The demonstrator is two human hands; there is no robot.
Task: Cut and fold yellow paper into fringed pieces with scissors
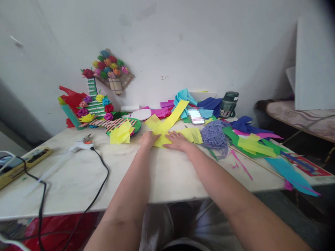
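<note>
Two bare forearms (136,181) stretch over the bench (78,174) to a yellow paper strip (172,118). Its long axis runs from the hands away and rightward toward the wall. The left hand (148,138) and right hand (178,140) lie open, palms down, pressing its near end.

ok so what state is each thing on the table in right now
left hand, open and flat, pressing on the yellow paper
right hand, open and flat on the same paper
yellow paper, creased, lying on the table under both hands
glue gun, lying down, untouched, cord attached
purple yarn, loose tangled heap
green flask, upright, lid on
</note>
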